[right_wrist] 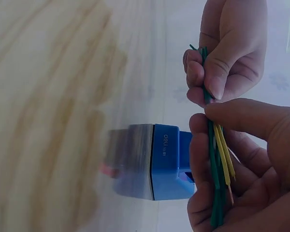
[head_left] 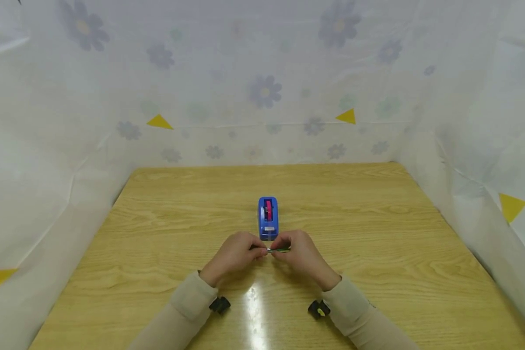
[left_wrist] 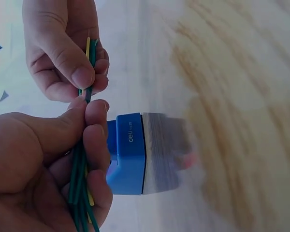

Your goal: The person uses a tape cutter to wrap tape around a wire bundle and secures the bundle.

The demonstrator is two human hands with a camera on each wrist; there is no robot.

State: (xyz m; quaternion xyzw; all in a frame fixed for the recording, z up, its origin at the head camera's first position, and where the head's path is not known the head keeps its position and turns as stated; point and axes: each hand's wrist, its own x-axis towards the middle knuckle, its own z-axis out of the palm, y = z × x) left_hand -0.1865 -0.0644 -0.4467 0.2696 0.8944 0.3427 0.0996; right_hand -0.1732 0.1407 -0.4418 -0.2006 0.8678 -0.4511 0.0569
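Note:
A thin bundle of green and yellow wires (head_left: 282,250) runs between my two hands, held sideways just in front of a blue tape dispenser (head_left: 269,234). My left hand (head_left: 237,252) pinches one end with thumb and fingers, and my right hand (head_left: 304,255) pinches the other, the thumbs nearly meeting at the middle. Bare copper shows at the tip of a yellow wire (right_wrist: 223,150) in the right wrist view. Loose ends of green wires (left_wrist: 78,179) lie along the curled left fingers. Where the thumbs meet, the bundle is partly hidden.
The dispenser carries a pink tape roll (head_left: 269,210) and stands upright on the wooden table (head_left: 179,209). Pale flowered sheeting (head_left: 227,87) encloses the back and sides, with yellow triangles (head_left: 347,116) on it. Dark wrist devices (head_left: 220,305) sit under both cuffs.

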